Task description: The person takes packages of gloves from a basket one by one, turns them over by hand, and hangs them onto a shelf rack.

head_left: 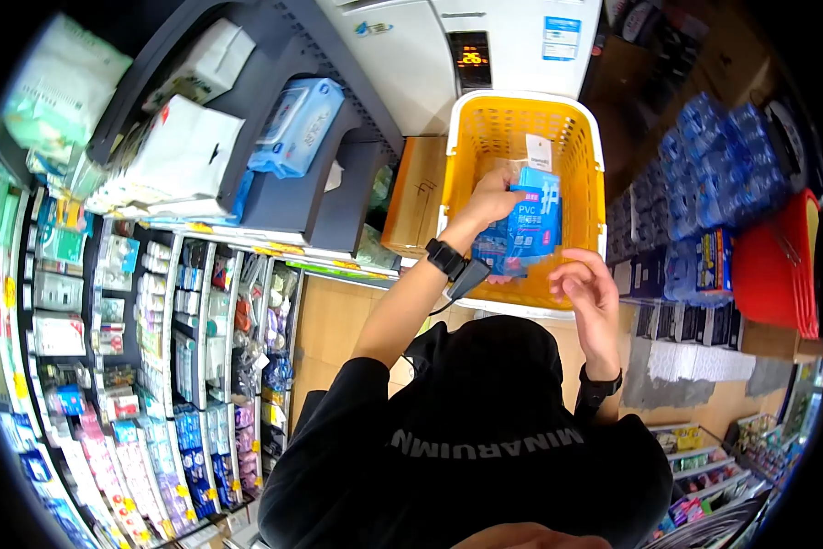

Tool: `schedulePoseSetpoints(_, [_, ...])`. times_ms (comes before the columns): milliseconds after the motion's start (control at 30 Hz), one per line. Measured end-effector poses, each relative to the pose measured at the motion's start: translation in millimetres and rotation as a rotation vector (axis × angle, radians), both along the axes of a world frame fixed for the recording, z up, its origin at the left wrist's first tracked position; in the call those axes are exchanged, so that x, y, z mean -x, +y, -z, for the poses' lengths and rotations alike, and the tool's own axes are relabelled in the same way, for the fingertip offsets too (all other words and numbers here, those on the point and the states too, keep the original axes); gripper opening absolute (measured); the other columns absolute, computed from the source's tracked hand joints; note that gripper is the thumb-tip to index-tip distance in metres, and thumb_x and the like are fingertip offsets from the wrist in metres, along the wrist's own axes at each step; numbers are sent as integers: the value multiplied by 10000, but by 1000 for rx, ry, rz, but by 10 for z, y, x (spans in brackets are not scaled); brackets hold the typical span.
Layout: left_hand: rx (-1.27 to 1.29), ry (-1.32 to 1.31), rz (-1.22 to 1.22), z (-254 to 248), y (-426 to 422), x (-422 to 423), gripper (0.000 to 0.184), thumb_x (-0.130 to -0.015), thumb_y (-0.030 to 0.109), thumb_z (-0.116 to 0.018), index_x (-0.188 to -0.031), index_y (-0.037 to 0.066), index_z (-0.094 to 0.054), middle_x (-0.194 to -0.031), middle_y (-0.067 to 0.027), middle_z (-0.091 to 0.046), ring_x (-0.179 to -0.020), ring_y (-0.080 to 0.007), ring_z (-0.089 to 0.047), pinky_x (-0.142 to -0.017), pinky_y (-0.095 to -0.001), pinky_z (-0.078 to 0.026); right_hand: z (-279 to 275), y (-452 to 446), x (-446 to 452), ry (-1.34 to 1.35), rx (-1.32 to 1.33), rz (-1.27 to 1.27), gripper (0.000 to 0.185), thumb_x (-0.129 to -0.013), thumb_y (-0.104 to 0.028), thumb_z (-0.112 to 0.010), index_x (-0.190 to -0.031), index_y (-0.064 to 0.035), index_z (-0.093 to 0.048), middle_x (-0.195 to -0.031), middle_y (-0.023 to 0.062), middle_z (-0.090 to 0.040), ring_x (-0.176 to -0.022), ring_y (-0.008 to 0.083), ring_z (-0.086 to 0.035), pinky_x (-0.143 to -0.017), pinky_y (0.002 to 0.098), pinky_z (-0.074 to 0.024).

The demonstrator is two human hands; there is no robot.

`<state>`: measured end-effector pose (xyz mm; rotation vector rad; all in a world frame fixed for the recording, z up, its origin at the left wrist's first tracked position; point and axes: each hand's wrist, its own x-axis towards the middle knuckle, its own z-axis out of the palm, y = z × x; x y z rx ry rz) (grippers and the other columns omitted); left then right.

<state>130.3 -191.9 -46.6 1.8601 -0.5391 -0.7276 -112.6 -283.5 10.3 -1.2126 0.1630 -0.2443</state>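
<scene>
My left hand, with a dark watch on its wrist, reaches into a yellow plastic basket. Its fingers grip a blue packet of PVC gloves near the upper left side; the fingertips are partly hidden. A white tag shows just above the packet. Over the basket's near right corner is my right hand, its fingers loosely bent and apart with nothing between them. What lies under the packet is hard to make out.
Behind the basket stands a white appliance with a lit display. A cardboard box is at its left, beside grey shelves bearing a blue wipes pack. Shrink-wrapped bottles and a red item stand at the right.
</scene>
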Motion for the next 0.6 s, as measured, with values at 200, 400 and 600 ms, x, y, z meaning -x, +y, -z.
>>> schedulePoseSetpoints(200, [407,87,-211,-508,644,188,229,-963,63,-654,-1159,-1,-553,-1015,-123,-709,-918,-150,-669,-790,-279,-541,-135,57,-163,-58,381,82,511,-901,8,-652,-1381,-20,-480,-1349,109,-557,-1191,168,-539,-1021,320,-409])
schedulePoseSetpoints(400, [578,108,-357,-801,1508,509,219,-974,89,-652,-1162,23,-559,-1027,-99,-713,-922,-118,-658,-768,-248,-525,-43,270,-461,-76,508,23,644,-942,-38,-643,-1510,-27,-340,-1551,135,-370,-1397,280,-404,-1161,397,-309])
schedulePoseSetpoints(600, [650,205,-626,-880,2251,995,207,-994,102,-641,-1174,39,-560,-1014,-78,-713,-902,-111,-666,-770,-245,-532,-124,642,-680,27,303,-404,593,-979,25,-556,-1518,-21,-314,-1314,138,-568,-1184,195,-565,-1023,330,-439])
